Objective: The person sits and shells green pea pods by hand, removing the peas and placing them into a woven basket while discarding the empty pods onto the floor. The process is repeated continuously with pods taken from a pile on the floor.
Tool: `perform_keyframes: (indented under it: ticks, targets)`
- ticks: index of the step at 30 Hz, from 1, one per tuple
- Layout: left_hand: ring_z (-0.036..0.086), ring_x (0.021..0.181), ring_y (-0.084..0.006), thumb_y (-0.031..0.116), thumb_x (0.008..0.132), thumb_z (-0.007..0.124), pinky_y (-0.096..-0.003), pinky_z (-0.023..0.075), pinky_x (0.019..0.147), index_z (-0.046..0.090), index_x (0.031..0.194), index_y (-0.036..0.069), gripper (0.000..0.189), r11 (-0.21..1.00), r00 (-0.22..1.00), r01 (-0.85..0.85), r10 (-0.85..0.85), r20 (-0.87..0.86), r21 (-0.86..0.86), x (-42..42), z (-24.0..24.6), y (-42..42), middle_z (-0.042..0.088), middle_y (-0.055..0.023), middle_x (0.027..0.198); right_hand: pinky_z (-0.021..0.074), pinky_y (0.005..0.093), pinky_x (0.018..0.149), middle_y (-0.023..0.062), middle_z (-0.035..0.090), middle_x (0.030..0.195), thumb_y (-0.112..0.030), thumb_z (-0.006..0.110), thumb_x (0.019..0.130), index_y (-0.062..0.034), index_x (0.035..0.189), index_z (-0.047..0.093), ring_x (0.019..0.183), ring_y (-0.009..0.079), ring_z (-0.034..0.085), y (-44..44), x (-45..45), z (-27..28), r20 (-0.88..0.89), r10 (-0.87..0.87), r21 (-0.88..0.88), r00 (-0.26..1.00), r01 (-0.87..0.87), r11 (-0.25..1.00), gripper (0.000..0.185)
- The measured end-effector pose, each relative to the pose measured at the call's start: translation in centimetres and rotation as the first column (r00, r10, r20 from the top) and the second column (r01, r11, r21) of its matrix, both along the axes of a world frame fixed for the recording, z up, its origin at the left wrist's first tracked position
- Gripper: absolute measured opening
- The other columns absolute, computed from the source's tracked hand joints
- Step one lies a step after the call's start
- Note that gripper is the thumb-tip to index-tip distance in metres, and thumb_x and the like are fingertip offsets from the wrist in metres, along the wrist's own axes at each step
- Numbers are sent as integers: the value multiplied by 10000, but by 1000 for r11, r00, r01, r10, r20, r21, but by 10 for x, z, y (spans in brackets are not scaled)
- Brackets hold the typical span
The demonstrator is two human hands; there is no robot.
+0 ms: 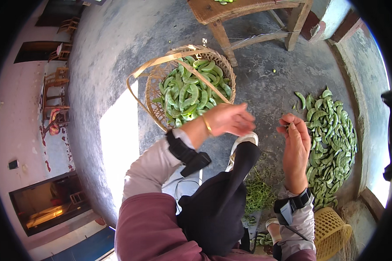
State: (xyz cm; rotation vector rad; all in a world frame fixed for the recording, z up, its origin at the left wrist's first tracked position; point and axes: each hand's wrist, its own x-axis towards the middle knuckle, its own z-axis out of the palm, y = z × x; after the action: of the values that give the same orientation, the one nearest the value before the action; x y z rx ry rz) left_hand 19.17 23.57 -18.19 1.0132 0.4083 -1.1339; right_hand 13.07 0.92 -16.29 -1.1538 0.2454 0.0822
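Observation:
My left hand (234,120), blurred, is by the near right rim of a woven bamboo basket (152,98). Its fingers are loosely spread and I see nothing in them. Flat green bean pods (189,93) fill much of the basket, under its bamboo strip handle (170,58). To the right, my right hand (296,135) pinches thumb against fingers, with what looks like a thin bean string (282,115) at the tips. Just beyond that hand, a large heap of bean pods (333,143) lies on the floor.
Green trimmings (259,192) lie on the concrete floor (117,42) between my feet. A yellow plastic basket (330,225) is tipped at lower right. A wooden bench (248,11) stands beyond the bamboo basket. Wooden chairs (57,78) line the left wall.

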Motion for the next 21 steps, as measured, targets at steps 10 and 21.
perform_keyframes:
  ticks: [10,21]
  targets:
    - [607,853,-210,197,936,483,-362,506,803,598,987,39,202,874,958,-288,263,-116,-392,14,-33,-107,602,-94,948,365,299,978,98,569,1130,-74,404,956,34,1091,550,1105,174,505,-7,3,-3,177,-29,-284,984,80,955,227]
    - [535,859,-274,-25,820,507,-384,445,772,540,992,-31,176,188,-123,-981,-392,912,-51,177,74,-25,529,-198,1026,395,210,640,-1,546,782,-45,464,928,-1,980,572,696,76,487,-82,-52,-35,-176,9,-182,984,-42,982,127]
